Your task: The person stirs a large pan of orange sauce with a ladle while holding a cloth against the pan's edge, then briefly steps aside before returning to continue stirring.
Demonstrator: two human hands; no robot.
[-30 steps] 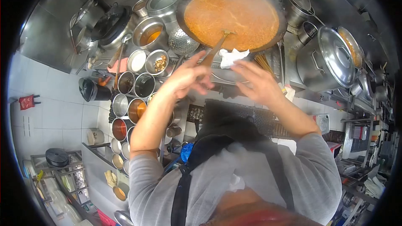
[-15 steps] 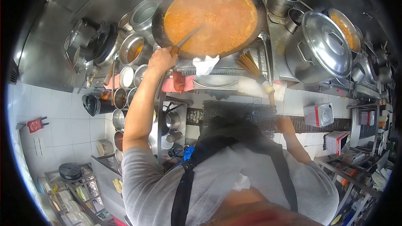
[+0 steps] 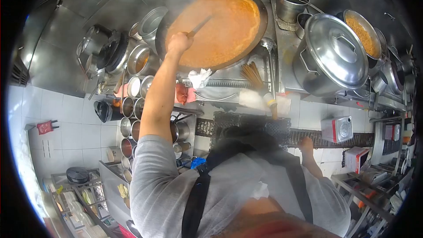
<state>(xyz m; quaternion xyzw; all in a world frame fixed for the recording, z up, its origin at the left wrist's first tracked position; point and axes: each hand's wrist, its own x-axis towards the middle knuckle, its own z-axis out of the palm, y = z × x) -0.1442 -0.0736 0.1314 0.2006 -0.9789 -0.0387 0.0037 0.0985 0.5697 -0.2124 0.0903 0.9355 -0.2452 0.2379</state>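
My left hand is closed round the handle of a long metal utensil, whose far end reaches over a wide pan of steaming orange-red food. My right hand is low on the right, over the floor, apart from the brush; its fingers are too small to make out. A bamboo brush lies across the stove's front edge, its handle pointing towards me. Beside it are a metal ladle and a pale cloth. A crumpled white cloth sits at the pan's near rim.
A large lidded pot stands right of the stove, with a bowl of orange-brown food behind it. Metal pots crowd the left side. Square tins stand on the floor at right, and shelves are at lower left.
My left hand and the utensil have moved further up, deeper over the pan. My right hand has moved down and away from the brush handle. The view has shifted slightly.
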